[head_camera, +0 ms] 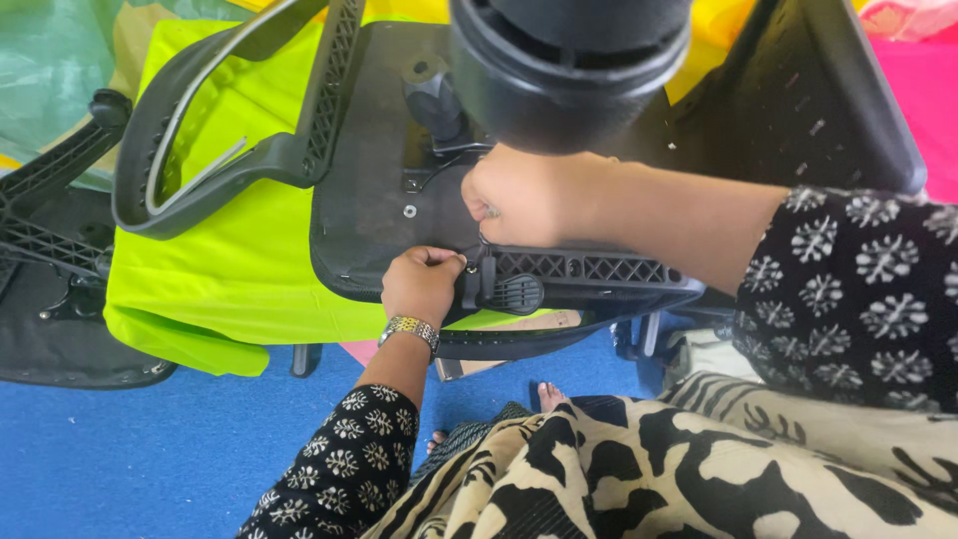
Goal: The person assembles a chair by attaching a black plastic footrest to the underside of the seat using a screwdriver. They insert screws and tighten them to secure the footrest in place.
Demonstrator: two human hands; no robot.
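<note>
An upturned black office chair seat (374, 190) lies on a lime-green cloth (230, 260). My left hand (423, 284), with a metal wristwatch, is closed against the near edge of the seat, pinching something small beside the black armrest bracket (589, 271). My right hand (524, 197) is a closed fist just above it, gripping a thin metal tool whose tip points down at the bracket joint. The tool is mostly hidden in the fist. The other armrest (239, 120) sticks up at the left of the seat.
A black cylinder (569, 60) of the chair mechanism looms at top centre, close to the camera. Another black chair part (50, 260) lies at the left. The chair back (808, 100) is at the upper right. Blue floor (150, 449) is below, my patterned clothing at lower right.
</note>
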